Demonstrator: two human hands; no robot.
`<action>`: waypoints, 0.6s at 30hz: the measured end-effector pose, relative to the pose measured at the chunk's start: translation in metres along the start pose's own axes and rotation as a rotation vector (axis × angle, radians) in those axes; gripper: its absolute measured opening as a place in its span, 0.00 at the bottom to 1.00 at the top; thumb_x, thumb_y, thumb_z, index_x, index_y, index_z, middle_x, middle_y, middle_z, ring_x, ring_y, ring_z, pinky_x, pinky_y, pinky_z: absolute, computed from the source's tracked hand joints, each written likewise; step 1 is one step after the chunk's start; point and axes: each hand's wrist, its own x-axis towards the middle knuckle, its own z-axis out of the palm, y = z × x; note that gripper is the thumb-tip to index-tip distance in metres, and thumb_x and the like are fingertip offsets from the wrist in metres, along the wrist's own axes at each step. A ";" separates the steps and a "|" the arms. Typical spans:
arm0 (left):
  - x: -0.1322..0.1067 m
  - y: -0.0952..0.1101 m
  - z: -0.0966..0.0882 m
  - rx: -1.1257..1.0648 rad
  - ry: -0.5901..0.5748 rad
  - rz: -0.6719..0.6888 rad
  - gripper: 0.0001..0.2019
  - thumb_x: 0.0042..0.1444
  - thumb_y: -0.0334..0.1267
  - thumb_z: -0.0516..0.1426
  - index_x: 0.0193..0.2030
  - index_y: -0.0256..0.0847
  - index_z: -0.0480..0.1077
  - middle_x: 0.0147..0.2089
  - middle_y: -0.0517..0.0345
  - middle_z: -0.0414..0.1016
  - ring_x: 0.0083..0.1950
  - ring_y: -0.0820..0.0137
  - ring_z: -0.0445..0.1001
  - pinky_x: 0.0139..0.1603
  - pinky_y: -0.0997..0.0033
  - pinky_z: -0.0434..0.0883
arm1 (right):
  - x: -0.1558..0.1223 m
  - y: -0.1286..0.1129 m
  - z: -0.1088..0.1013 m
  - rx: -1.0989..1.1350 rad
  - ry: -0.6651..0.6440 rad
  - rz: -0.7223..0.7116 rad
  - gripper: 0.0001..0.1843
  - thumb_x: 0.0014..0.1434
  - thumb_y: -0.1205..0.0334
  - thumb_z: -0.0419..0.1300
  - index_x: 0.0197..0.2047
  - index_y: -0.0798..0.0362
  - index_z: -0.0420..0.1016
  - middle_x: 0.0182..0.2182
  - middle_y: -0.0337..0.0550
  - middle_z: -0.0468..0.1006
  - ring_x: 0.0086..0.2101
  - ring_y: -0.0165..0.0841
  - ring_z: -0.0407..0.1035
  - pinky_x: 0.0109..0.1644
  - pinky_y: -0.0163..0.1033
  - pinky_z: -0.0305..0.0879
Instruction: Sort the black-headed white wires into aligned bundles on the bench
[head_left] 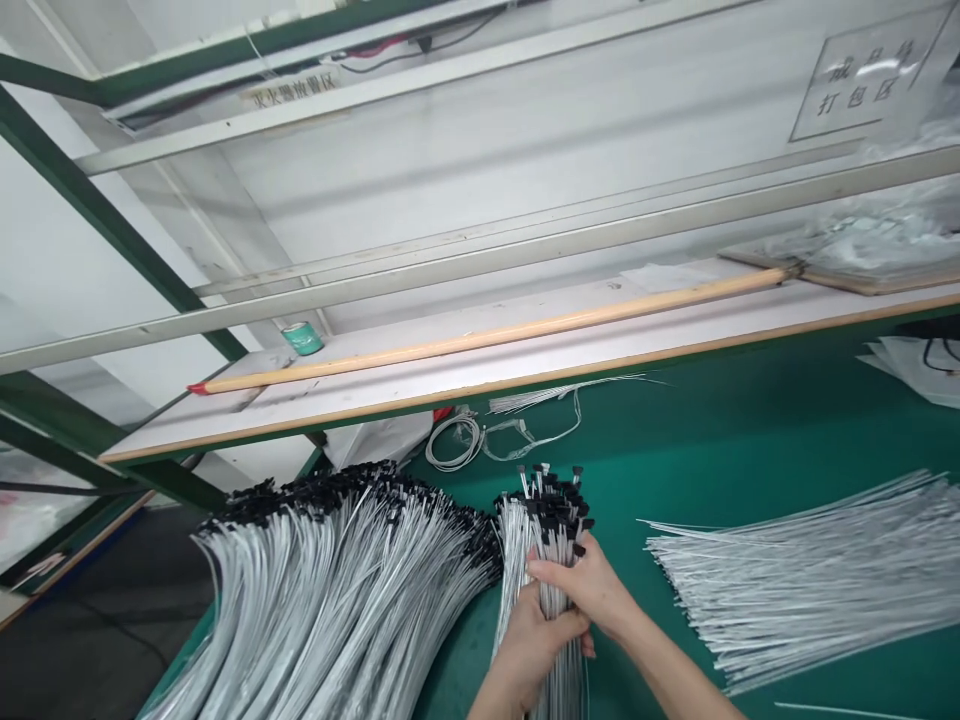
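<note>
My left hand [534,645] and my right hand [581,585] both grip a thick upright bundle of thin silver-white wires [544,570] with black tips at its top end. My right hand wraps the bundle higher up, and my left hand closes below it. To the left lies a large heap of similar black-tipped wires [337,610], close to the bundle. A loose spread of silver-white wires [810,570] lies on the green work mat [697,440] to the right, with no black tips visible.
Behind the wires, a small coil of white cable [454,442] and a thin wire bunch [555,398] lie on the mat. Above stands a white shelf [480,400] holding a long wooden pole [487,335] and a green tin [304,338]. Green-and-white racking surrounds it.
</note>
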 end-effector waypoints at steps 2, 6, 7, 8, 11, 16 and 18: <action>-0.003 0.009 -0.005 -0.028 -0.116 0.001 0.34 0.34 0.36 0.67 0.52 0.37 0.65 0.28 0.56 0.75 0.30 0.66 0.73 0.39 0.61 0.69 | -0.005 -0.003 0.002 0.020 0.006 0.015 0.25 0.38 0.50 0.67 0.38 0.55 0.71 0.34 0.50 0.77 0.37 0.42 0.72 0.39 0.43 0.68; -0.003 0.026 -0.012 -0.020 -0.328 0.080 0.27 0.29 0.33 0.69 0.41 0.36 0.71 0.31 0.53 0.75 0.32 0.64 0.73 0.38 0.62 0.69 | -0.017 -0.013 0.002 0.057 -0.146 -0.025 0.24 0.37 0.47 0.67 0.34 0.55 0.76 0.26 0.46 0.77 0.29 0.40 0.72 0.31 0.40 0.69; -0.001 0.028 -0.010 -0.009 -0.333 0.078 0.24 0.29 0.34 0.69 0.39 0.35 0.72 0.28 0.54 0.75 0.30 0.66 0.73 0.35 0.63 0.69 | -0.020 -0.015 0.001 0.054 -0.173 -0.024 0.23 0.38 0.47 0.67 0.34 0.55 0.76 0.26 0.46 0.77 0.28 0.39 0.72 0.30 0.40 0.69; 0.001 0.028 -0.007 -0.003 -0.315 0.066 0.24 0.29 0.34 0.69 0.37 0.34 0.72 0.25 0.56 0.74 0.27 0.67 0.72 0.32 0.65 0.69 | -0.022 -0.017 0.001 0.056 -0.193 -0.023 0.23 0.39 0.47 0.67 0.34 0.55 0.77 0.26 0.46 0.78 0.28 0.39 0.72 0.31 0.40 0.69; 0.003 0.025 0.004 0.006 -0.199 0.028 0.27 0.25 0.33 0.70 0.38 0.35 0.69 0.22 0.61 0.72 0.21 0.71 0.68 0.24 0.70 0.66 | -0.027 -0.020 -0.005 0.093 -0.234 -0.069 0.23 0.40 0.48 0.67 0.36 0.56 0.77 0.32 0.49 0.78 0.35 0.41 0.72 0.39 0.42 0.69; -0.007 0.029 0.020 -0.007 -0.242 0.054 0.22 0.32 0.36 0.68 0.36 0.37 0.67 0.21 0.62 0.70 0.18 0.74 0.67 0.23 0.71 0.65 | -0.033 -0.042 -0.036 0.160 -0.323 -0.171 0.50 0.30 0.43 0.70 0.56 0.52 0.63 0.46 0.54 0.74 0.43 0.50 0.70 0.41 0.50 0.68; -0.011 0.032 0.024 -0.009 -0.275 0.061 0.19 0.33 0.36 0.67 0.34 0.37 0.67 0.21 0.62 0.70 0.20 0.72 0.68 0.25 0.69 0.66 | -0.035 -0.062 -0.050 0.133 -0.290 -0.355 0.58 0.30 0.39 0.68 0.63 0.46 0.51 0.59 0.53 0.59 0.54 0.50 0.58 0.51 0.50 0.61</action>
